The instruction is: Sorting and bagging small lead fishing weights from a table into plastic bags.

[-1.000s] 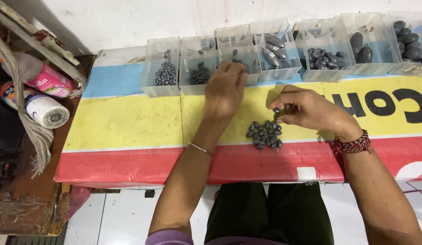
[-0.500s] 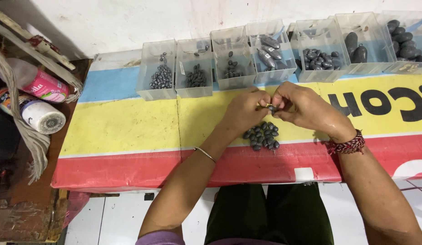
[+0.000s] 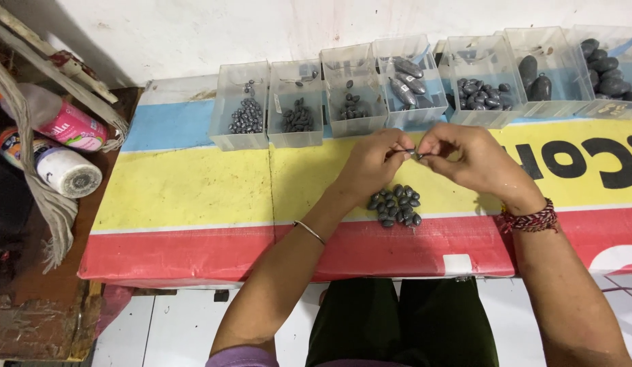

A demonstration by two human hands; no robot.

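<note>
We see both hands raised just above the striped table cover, meeting fingertip to fingertip near the middle of the view. The left hand and the right hand each pinch an end of one small dark weight, so both grips are closed on that same piece; it is too small for us to tell its exact shape. Directly at 6 o'clock from the held piece, a loose pile of dark oval weights lies on the yellow band, just above the red one, not touched by either hand. At 12 o'clock from the hands runs a row of clear plastic bins against the wall, holding similar dark weights sorted from small at the left to large at the right. Well off at 9 o'clock, beyond the table's edge, a pink bottle and a white bottle lie on their sides.
</note>
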